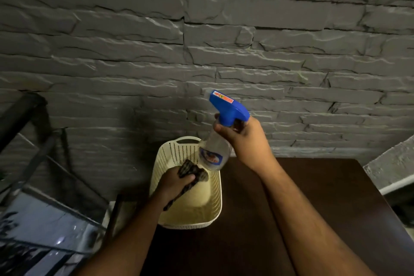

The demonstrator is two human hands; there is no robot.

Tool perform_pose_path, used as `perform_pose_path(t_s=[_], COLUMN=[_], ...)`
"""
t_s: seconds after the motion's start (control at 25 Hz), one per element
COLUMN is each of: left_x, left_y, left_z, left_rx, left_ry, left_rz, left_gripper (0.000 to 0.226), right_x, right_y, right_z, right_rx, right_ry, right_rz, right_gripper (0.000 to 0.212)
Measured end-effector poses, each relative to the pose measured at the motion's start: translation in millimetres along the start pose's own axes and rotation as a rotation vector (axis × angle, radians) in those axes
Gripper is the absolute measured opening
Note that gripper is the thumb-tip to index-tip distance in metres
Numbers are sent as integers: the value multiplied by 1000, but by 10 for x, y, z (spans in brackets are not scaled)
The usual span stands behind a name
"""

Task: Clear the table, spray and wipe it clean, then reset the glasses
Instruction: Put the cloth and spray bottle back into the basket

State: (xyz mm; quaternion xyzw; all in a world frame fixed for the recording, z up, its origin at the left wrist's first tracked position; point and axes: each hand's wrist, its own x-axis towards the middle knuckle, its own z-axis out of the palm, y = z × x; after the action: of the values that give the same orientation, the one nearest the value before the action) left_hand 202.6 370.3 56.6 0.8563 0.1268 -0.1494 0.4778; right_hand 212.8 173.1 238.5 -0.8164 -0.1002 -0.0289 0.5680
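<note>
The right hand (244,139) has a closed grip round the neck of the bottle (215,150), fingers curled under the blue spray head (230,107), thumb on the left side of the neck. The bottle is clear, with a blue and red label low on its body, and it hangs tilted, base toward the near left, nozzle pointing far left toward the wall (201,29). Its base is above the basket (190,208).

The left hand (177,184) grips a dark patterned cloth (192,175), fingers wrapped tight round its middle; one end bunches above the fist, the other trails down toward the near left. This hand sits inside the cream basket, which stands on the far left corner of the dark brown tabletop (313,219).
</note>
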Motion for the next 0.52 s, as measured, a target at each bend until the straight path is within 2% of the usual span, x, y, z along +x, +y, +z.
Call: perform_pose_path(t_s=[0.16, 0.28, 0.36, 0.52], left_x=[-14, -32, -23, 3], left_y=[-116, -252, -348, -492], left_z=[184, 320, 389, 465], left_rx=[342, 579, 654, 692], left_ry=[-160, -312, -392, -504], left_rz=[57, 145, 148, 76], left_gripper=[58, 50, 45, 50], right_x=[165, 208, 208, 234], right_y=[195, 364, 462, 715], right_z=[190, 343, 452, 695], right_rx=[0, 1, 24, 72], right_ry=[6, -3, -34, -59], right_rz=[36, 64, 87, 109], right_gripper=[26, 26, 25, 32])
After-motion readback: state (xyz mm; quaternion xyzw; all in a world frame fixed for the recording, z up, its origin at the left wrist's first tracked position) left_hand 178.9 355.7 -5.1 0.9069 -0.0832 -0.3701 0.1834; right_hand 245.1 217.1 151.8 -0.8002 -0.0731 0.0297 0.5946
